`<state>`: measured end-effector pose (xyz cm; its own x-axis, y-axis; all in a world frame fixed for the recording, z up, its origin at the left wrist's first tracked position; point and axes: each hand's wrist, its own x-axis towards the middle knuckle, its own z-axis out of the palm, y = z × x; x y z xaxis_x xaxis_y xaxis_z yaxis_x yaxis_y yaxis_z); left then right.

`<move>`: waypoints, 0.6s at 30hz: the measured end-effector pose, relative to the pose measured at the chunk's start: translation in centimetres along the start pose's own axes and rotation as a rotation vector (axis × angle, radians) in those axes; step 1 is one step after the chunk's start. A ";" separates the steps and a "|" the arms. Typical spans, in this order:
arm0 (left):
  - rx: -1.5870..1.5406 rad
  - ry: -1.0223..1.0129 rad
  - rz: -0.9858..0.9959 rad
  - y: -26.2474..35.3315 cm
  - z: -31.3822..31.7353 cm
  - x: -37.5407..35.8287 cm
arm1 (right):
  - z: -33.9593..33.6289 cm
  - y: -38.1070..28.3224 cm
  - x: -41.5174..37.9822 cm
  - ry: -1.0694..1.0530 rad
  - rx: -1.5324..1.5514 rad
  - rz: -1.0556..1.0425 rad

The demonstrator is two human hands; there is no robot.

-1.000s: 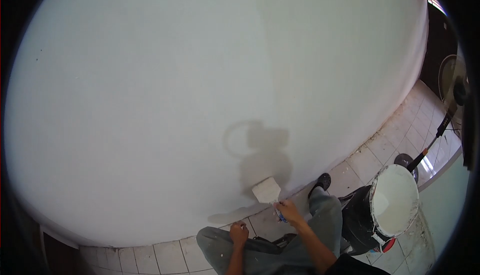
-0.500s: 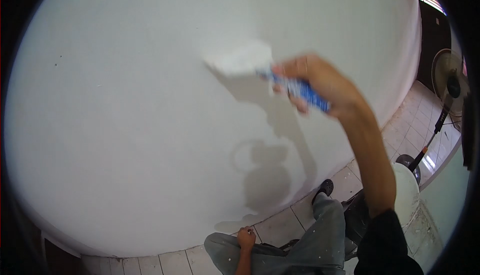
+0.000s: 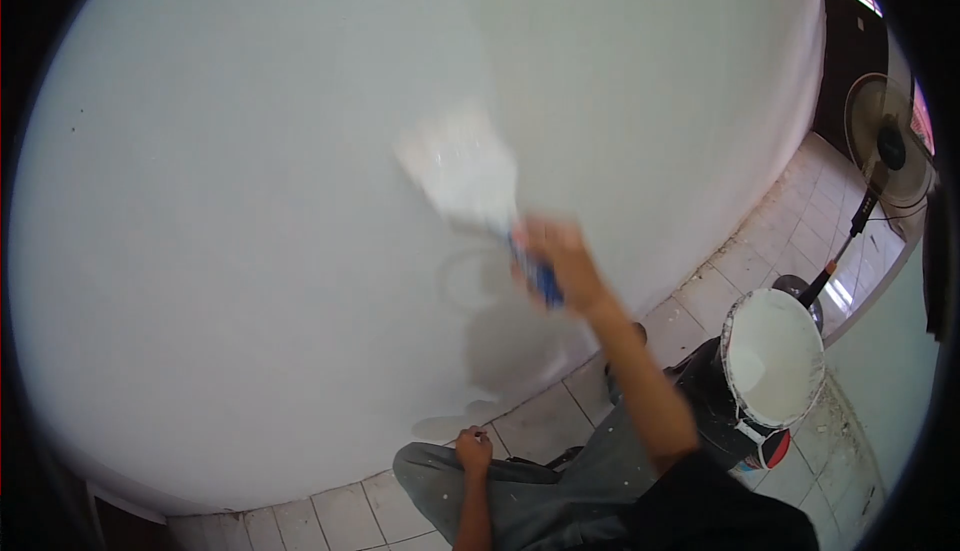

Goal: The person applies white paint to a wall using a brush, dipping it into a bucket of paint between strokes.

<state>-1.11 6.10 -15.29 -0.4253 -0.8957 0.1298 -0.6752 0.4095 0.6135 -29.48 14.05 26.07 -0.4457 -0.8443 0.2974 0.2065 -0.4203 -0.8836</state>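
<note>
Round white-lined bucket with a paint-smeared rim (image 3: 780, 314): stands on my right, its mouth open, pale, whitish paint inside.
Broad paintbrush with a flared white head and blue handle (image 3: 465, 166): left of the bucket and higher, in front of the wall; the head is blurred, and I cannot tell whether its bristles touch the surface.
My bare right hand (image 3: 562, 261): clamped on the blue handle, fingers wrapped round it, between the brush head and the bucket.
My bare left hand (image 3: 475, 449): rests at my bent knee, well left of the bucket, fingers curled inward; whether they close on anything I cannot tell.
Smooth pale wall (image 3: 250, 251): rises left of the bucket and fills most of the view, carrying soft grey shadows.
Grey, white-flecked trousers (image 3: 430, 481): cover my legs, left of the bucket.
Round-caged standing fan (image 3: 888, 146): beyond the bucket, on a dark pole.
Pale square floor tiles (image 3: 765, 209): run past the bucket towards the fan.
</note>
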 end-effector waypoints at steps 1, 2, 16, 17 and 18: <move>0.000 -0.009 -0.009 0.3 -0.5 -0.2 | -0.4 4.4 -3.0 0.173 -0.023 0.130; -0.004 -0.013 -0.021 0.9 -0.4 -0.2 | -2.8 11.0 -5.3 0.192 -0.071 0.165; 0.155 -0.051 0.074 1.8 -1.2 -1.0 | -15.2 39.7 -24.5 0.516 -0.690 0.905; 0.171 -0.056 0.097 2.0 -1.2 -1.2 | -17.2 44.7 -26.1 0.446 -0.840 0.944; 0.187 -0.060 0.119 1.9 -0.9 -1.3 | -15.6 40.8 -25.5 0.550 -0.729 0.996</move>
<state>-1.26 7.89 -13.57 -0.5401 -0.8293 0.1430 -0.7157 0.5420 0.4405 -23.26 23.58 -23.16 -0.7023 -0.3707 -0.6077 0.2146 0.7038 -0.6772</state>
